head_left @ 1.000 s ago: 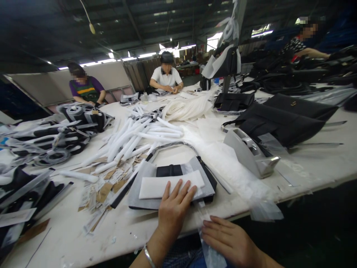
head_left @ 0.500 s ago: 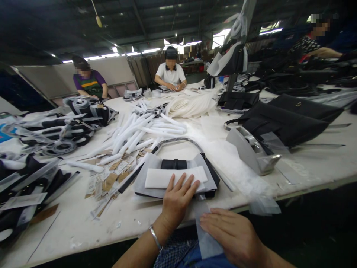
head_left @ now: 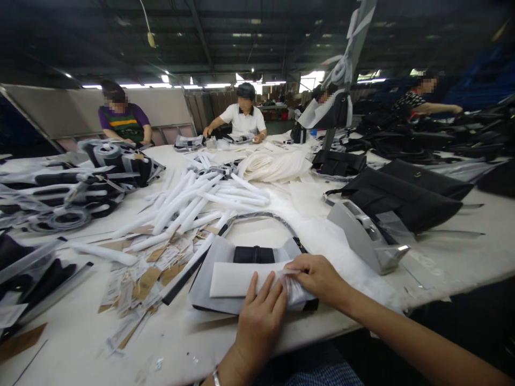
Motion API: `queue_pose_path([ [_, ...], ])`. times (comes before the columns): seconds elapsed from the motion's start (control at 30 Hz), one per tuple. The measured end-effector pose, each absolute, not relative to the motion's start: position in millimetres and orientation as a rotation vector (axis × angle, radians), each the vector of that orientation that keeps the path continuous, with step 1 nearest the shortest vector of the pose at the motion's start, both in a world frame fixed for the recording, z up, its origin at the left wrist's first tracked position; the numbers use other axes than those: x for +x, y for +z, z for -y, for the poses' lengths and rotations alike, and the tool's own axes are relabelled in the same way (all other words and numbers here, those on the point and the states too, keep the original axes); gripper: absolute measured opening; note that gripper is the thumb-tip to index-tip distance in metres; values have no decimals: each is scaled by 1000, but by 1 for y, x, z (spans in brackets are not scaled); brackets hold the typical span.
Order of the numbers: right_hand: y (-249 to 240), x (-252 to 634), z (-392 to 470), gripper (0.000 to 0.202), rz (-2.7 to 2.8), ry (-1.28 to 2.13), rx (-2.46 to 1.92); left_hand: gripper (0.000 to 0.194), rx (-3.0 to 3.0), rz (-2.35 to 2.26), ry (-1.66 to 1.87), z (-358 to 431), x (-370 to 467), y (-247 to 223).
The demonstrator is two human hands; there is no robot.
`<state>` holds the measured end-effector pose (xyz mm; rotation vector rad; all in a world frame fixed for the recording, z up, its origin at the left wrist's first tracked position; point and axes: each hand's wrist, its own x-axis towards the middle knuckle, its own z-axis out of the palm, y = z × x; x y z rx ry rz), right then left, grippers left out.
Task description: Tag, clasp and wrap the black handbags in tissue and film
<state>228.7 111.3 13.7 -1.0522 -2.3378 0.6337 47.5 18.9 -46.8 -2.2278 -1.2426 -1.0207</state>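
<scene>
A black handbag (head_left: 253, 254) with grey-white paper (head_left: 219, 252) about its front lies before me at the table's edge, its strap looped away from me. Across it rests a white foam strip (head_left: 231, 279). My left hand (head_left: 263, 313) presses on the strip's lower edge, fingers stretched out flat. At the strip's right end, my right hand (head_left: 319, 276) has thumb and fingers closed on a crumpled translucent plastic sheet (head_left: 295, 289). Part of the sheet and the bag's right corner are hidden under my hands.
Left of the bag lie paper tags (head_left: 147, 284) and a heap of white foam tubes (head_left: 189, 198). Wrapped black bags (head_left: 100, 177) are piled at far left. A grey tape dispenser (head_left: 368, 236) and black bags (head_left: 406, 198) stand at right. Several people work around the table.
My right hand has risen from over my lap to the bag's right side, bringing the translucent sheet along. My left hand stays flat on the foam strip.
</scene>
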Motion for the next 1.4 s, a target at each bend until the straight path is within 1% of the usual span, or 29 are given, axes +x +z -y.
queue_pose_path([
  [0.2, 6, 221, -116, 9, 2325, 683, -1189, 22, -2328, 1209, -1138, -19, 39, -39],
  [0.4, 8, 216, -124, 6, 2317, 704, -1292, 35, -2265, 1208, -1112, -23, 42, -38],
  [0.57, 4, 212, -131, 20, 2284, 685, -1308, 35, -2274, 1157, -1011, -24, 42, -45],
  [0.73, 2, 209, -129, 18, 2266, 600, -1287, 36, -2315, 1114, -943, -25, 42, -46],
  [0.83, 8, 216, -126, 21, 2244, 524, -1266, 38, -2327, 1113, -909, -26, 42, -48],
  [0.93, 22, 245, -129, 19, 2173, 417, -1282, 40, -2279, 1067, -971, -29, 41, -55],
  [1.0, 36, 281, -136, 22, 2072, 323, -1350, 37, -2280, 1052, -998, -30, 39, -60],
  [1.07, 48, 326, -145, 27, 1941, 221, -1439, 35, -2327, 1054, -931, -31, 35, -63],
  [1.17, 58, 389, -161, 22, 1760, 131, -1573, 38, -2353, 994, -785, -34, 27, -61],
  [1.2, 59, 405, -166, 21, 1714, 140, -1620, 39, -2346, 959, -750, -35, 25, -60],
  [1.27, 55, 425, -175, 27, 1651, 220, -1703, 41, -2325, 897, -706, -37, 21, -57],
  [1.4, 43, 431, -185, 39, 1549, 499, -1781, 42, -2293, 878, -702, -40, 19, -55],
])
